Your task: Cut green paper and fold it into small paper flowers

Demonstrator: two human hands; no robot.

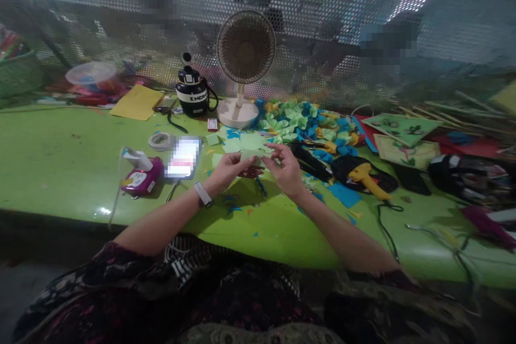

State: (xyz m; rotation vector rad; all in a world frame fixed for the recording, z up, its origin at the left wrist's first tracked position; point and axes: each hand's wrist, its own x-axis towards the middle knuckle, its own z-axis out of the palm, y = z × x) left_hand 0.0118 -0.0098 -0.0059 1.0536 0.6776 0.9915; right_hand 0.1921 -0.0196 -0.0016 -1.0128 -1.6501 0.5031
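A small pale green piece of paper point(258, 160) is between my two hands, above the green table. My left hand point(236, 167), with a watch on its wrist, pinches the paper from the left. The thumb and fingers of my right hand point(285, 171) grip its right edge, with the index finger raised a little. Just beyond my fingers lie flat pale green paper squares point(250, 141). Farther back, to the right, is a heap of folded or crumpled green, blue and yellow paper pieces point(296, 118). Small paper scraps point(234, 208) lie below my hands.
A fan point(238, 113) and a black bottle point(192, 98) stand at the back. To my left are a lit phone point(182, 158), a tape roll point(159, 141) and a purple device point(143, 177). A yellow-handled tool point(368, 178) and a blue paper point(344, 194) lie right.
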